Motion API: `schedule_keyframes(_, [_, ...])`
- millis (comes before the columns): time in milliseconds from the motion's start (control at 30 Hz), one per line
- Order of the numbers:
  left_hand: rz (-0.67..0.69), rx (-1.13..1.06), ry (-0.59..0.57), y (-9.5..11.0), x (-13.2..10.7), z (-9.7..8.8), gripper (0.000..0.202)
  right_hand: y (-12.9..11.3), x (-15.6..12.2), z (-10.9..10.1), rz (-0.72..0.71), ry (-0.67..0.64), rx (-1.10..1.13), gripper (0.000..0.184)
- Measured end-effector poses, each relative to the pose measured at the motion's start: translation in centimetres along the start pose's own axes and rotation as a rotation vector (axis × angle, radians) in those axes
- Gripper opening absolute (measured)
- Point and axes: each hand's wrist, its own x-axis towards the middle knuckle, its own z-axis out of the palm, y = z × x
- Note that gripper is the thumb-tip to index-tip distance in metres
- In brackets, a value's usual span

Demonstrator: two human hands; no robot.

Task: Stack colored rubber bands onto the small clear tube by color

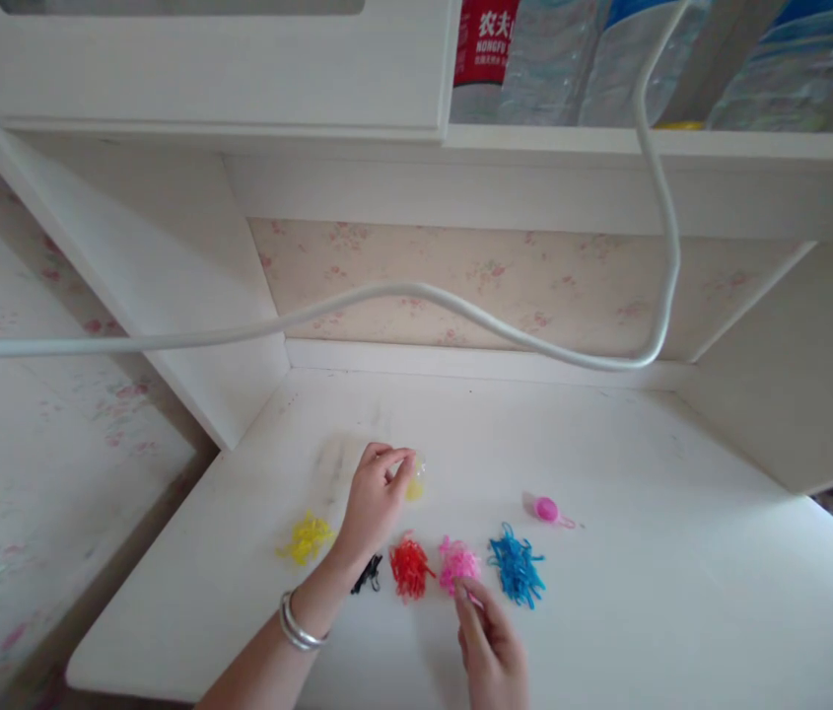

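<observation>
My left hand, a silver bangle on its wrist, pinches a small clear bag with something pale yellow in it, above the white tabletop. Below that hand, the forearm partly hides a pile of black rubber bands. My right hand has thumb and fingers closed at the near edge of a pink rubber band pile; what they hold, if anything, is hidden. Red rubber bands lie between the two hands. To the right are blue ones, and at the far left yellow ones.
A round pink item with a small loop lies behind the blue pile. A thick white cable crosses in front of the view. Plastic bottles stand on the shelf above the white table, with side panels at both ends.
</observation>
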Motion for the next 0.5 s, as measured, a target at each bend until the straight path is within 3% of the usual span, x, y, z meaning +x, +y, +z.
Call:
schedule_keyframes(100, [0.015,0.056,0.002,-0.3,0.4,0.8,0.033,1.4,-1.1,-1.2,0.028,-0.016,-0.068,0.044])
schedule_keyframes(267, [0.007,0.108,0.038,-0.8,0.4,1.0,0.032,0.8,-0.6,-0.9,-0.040,-0.113,-0.169,0.043])
schedule_keyframes(500, [-0.010,0.102,0.096,-0.5,0.3,-0.4,0.031,0.5,-1.0,-0.8,-0.066,-0.120,-0.219,0.039])
